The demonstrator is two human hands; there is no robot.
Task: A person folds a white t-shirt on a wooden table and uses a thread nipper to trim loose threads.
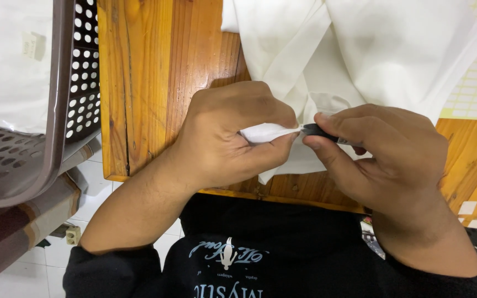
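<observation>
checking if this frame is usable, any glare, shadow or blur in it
Head view: sharp overall, with both hands in focus; the white cloth is bright and nearly washed out, so its folds read faintly; soft glare streaks the varnished wooden table; the left hand casts a soft shadow onto the wood above it; the dark tool in the right hand is mostly hidden by fingers.
</observation>
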